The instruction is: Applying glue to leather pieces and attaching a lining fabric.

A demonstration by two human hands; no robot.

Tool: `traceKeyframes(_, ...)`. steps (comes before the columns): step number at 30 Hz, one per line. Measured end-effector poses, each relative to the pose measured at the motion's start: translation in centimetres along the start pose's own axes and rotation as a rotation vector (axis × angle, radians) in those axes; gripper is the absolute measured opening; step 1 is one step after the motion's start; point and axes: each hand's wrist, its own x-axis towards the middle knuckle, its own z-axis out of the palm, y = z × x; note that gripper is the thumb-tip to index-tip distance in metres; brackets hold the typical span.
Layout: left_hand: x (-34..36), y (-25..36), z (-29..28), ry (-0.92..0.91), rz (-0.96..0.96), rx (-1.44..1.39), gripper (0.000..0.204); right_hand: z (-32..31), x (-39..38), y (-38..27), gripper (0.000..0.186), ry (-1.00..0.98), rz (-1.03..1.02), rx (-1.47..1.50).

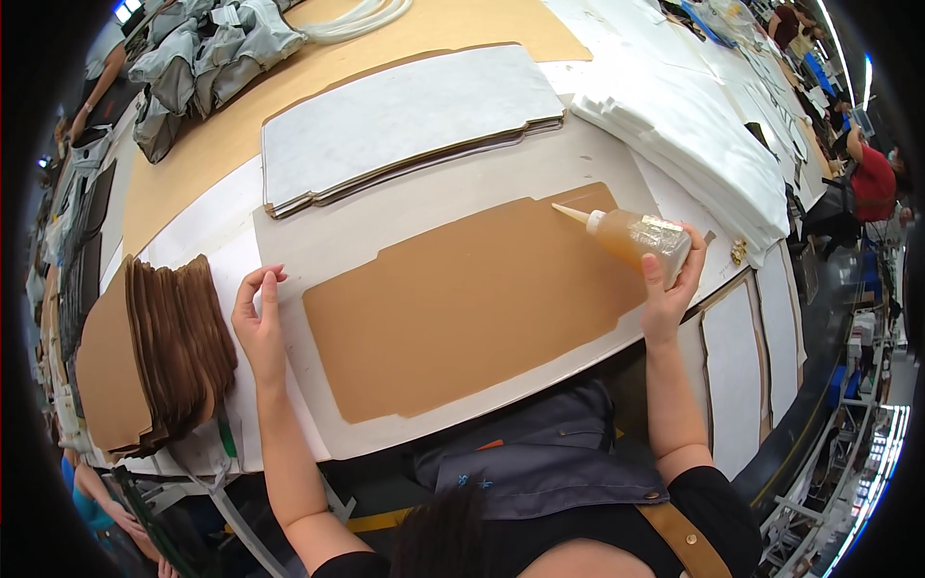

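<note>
A squeeze bottle [641, 239] of amber liquid lies tilted in my right hand [672, 294], its long pointed nozzle aimed left. The nozzle tip is over the upper right part of a brown cut-out panel [472, 299], whose edges are notched. Whether the tip touches the panel, I cannot tell. The panel lies flat on a grey-white sheet [318, 231] in front of me. Just off the panel's left end, my left hand [258, 313] is raised with its fingers curled and thumb pressed near the index finger; nothing shows in it.
Beyond the panel lies a stack of white-faced panels [414, 116]. Many brown pieces [159, 356] stand bundled at the left. White soft sheets [694, 164] are piled at the right. Grey fabric items [217, 53] sit at the far left. Other people [872, 183] are around the room.
</note>
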Motion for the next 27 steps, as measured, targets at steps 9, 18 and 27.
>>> traceKeyframes(9,-0.2,0.3,-0.1,0.001,0.010,-0.006,0.021,3.4,-1.3,-1.6,0.057,-0.135,-0.034,0.084)
traceKeyframes(18,0.0,0.1,-0.4,0.035,0.031,-0.026,0.018,7.4,-2.5,-2.9,0.060,-0.275,-0.140,0.162)
traceKeyframes(27,0.1,0.1,-0.9,0.084,0.063,-0.007,0.018,11.1,-3.6,-4.3,0.062,-0.403,-0.236,0.203)
